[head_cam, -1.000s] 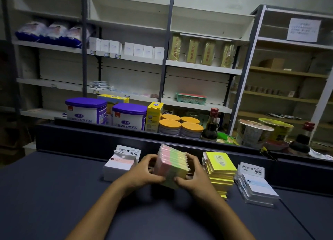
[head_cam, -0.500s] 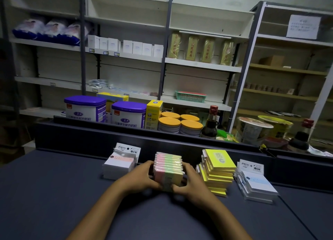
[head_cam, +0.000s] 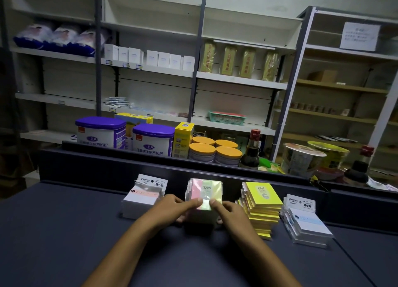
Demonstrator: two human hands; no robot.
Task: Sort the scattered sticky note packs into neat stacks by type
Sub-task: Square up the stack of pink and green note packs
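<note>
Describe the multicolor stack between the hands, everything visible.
The multicolor stack is a pile of clear-wrapped packs striped pink, green and yellow, with "2209" printed on the top pack. It sits flat on the dark table, between the white stack and the yellow stack, touching neither. The left hand and right hand grip its sides, thumbs pressing on the top pack's near edge. The wrapper shines there. The left edges look slightly uneven.

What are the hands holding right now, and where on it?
Both hands, left and right, hold the pink-green-yellow pack stack at its near edge, thumbs on top, one each side.
</note>
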